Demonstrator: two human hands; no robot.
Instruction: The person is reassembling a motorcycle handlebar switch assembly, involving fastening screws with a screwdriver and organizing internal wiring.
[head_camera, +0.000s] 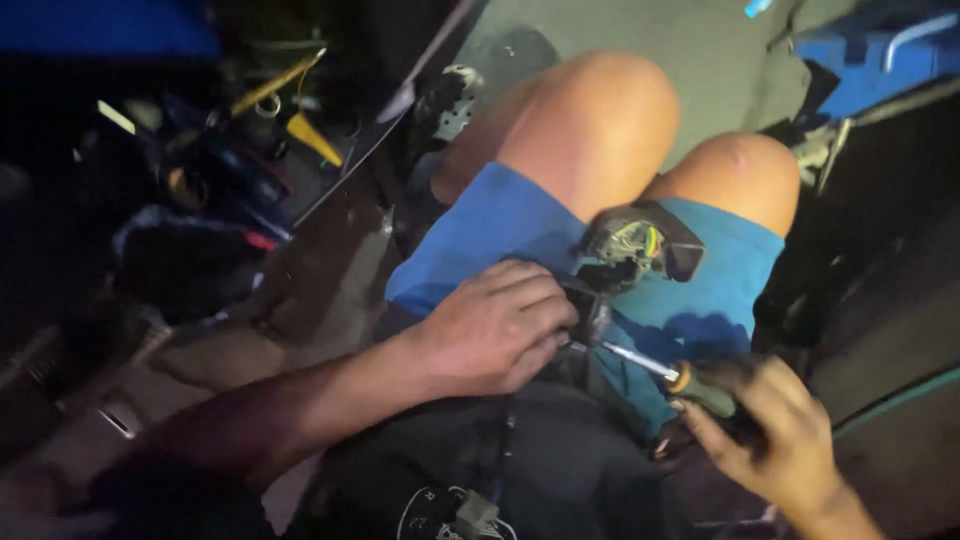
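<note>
Over blue shorts (500, 225), left hand (495, 330) clamps a black part (625, 250); right hand (775, 435) grips a screwdriver (680, 378).

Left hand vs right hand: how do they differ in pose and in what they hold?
The left hand lies palm down, fingers curled over a dark part with coloured wires that rests on the lap; the right hand sits lower and nearer the camera, gripping a screwdriver by its handle. The left hand reaches in from the left on a long forearm; the right hand shows only to the wrist. Both are bare and meet at the dark part, where the screwdriver's shaft points.
</note>
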